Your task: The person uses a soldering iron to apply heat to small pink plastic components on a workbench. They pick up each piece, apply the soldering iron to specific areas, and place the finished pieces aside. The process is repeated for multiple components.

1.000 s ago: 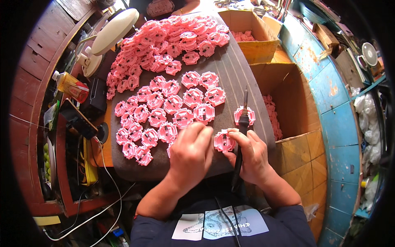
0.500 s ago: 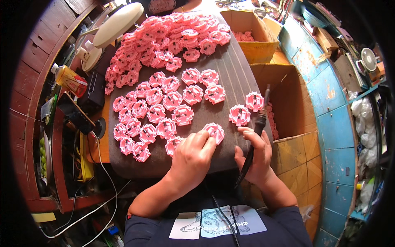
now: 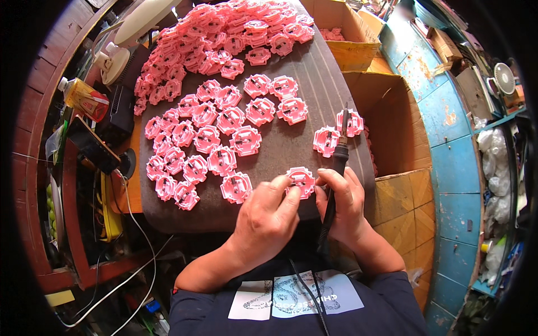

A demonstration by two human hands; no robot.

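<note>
My left hand [image 3: 265, 219] is closed, its thumb and forefinger pressed at the left edge of a pink plastic part [image 3: 301, 182] near the table's front edge. Dark pieces show in that part's middle. A soldering iron [image 3: 328, 210] rests across my right hand [image 3: 348, 206], its tip pointing up and away from me. The thumb and forefinger of that hand come close to the same part's right side; I cannot tell if they touch it. Beyond the iron lie two more pink parts [image 3: 325, 141], one partly hidden behind the tip.
Rows of similar parts [image 3: 222, 161] cover the table's left half, with a large pink heap [image 3: 224, 39] behind. Cardboard boxes [image 3: 386, 120] stand along the right. On the left are a lamp [image 3: 144, 21], a bottle [image 3: 84, 99], a phone [image 3: 92, 144] and a white cable [image 3: 137, 221].
My right hand has come left, up to the pink part, and the soldering iron has swung left with it. The whole view has shifted slightly.
</note>
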